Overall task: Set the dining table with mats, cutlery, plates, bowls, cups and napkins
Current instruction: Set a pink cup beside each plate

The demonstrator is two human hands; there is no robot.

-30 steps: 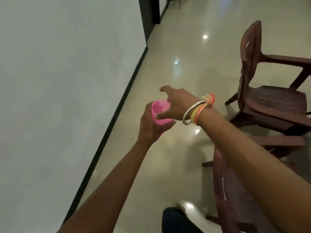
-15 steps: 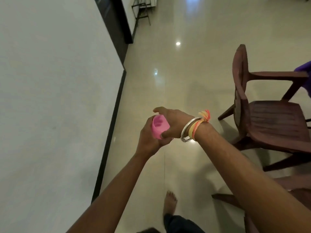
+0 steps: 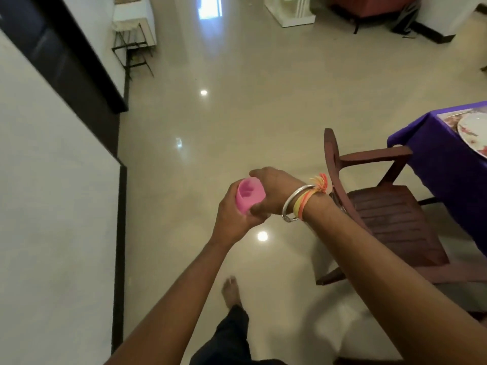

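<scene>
Since the earlier frames the view has swung toward the room. The purple-clothed table (image 3: pixel 434 159) has come into sight at 3 o'clock, and a bare foot (image 3: pixel 231 291) now shows at 6 o'clock.

**Held item.** The small pink plastic cup (image 3: pixel 249 196) is carried in mid-air at centre, well apart from the table, its mouth tilted toward the camera.
- The left hand (image 3: pixel 232 219) wraps curled fingers round its lower wall.
- The right hand (image 3: pixel 274 191) is curled over the rim side, thumb against the near wall.
- Both hands grip the cup.

**Progress.** One place looks partly laid: a pale patterned mat (image 3: pixel 448 119) with a white round plate (image 3: pixel 474 133) on it. Only that corner of the table is in frame, so cutlery, bowls and napkins cannot be confirmed. This cup is not yet set down, and the task is judged well short of complete.

**Materials.**
- The cup is smooth, matt, tapered and thin-walled, probably light.
- The cloth is glossy and drapes over the table corner.
- The dark brown moulded armchair (image 3: pixel 390 214), at 3 o'clock of the hands, has a slatted seat.
- The beige tiled floor (image 3: pixel 237 114) is polished and reflects the lamps.
- A plain silver bangle (image 3: pixel 292 204) and coloured threads circle the right wrist.
</scene>
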